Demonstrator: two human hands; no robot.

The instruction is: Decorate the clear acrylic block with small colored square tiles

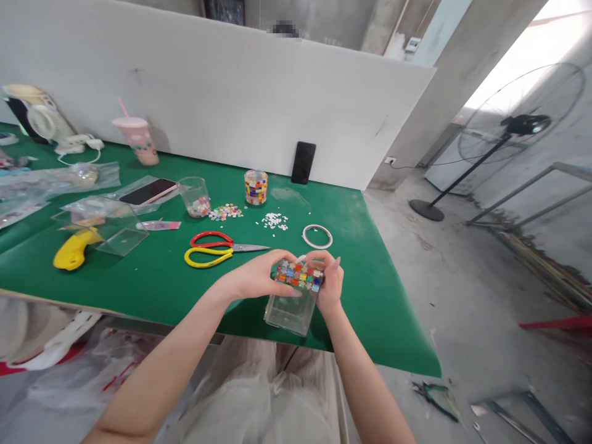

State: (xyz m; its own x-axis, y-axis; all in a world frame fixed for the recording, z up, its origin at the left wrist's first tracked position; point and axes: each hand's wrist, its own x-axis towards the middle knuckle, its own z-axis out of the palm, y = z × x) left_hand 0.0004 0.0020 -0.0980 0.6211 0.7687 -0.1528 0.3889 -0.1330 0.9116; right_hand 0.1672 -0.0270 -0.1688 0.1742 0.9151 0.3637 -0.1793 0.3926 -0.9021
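Note:
A clear plastic box (291,311) lies near the table's front edge, with rows of coloured mosaic tiles (303,277) on its far part. My left hand (272,274) grips the box from the left, thumb across the near side of the tiles. On the other side my right hand (330,280) has its fingers bent around the tiled end; whether a small piece sits in its fingertips is hidden. Just beyond the hands lie white tile pieces (274,221) and a roll of tape (317,236). Scissors (226,248) with red and yellow handles rest to the left.
Farther back stand a mosaic-covered jar (256,187), a clear cup (195,197) of tiles and a leaning black phone (303,163). To the left are a yellow tool (74,248), a clear box (123,237) and a pink tumbler (139,140). A white partition (222,105) closes the back.

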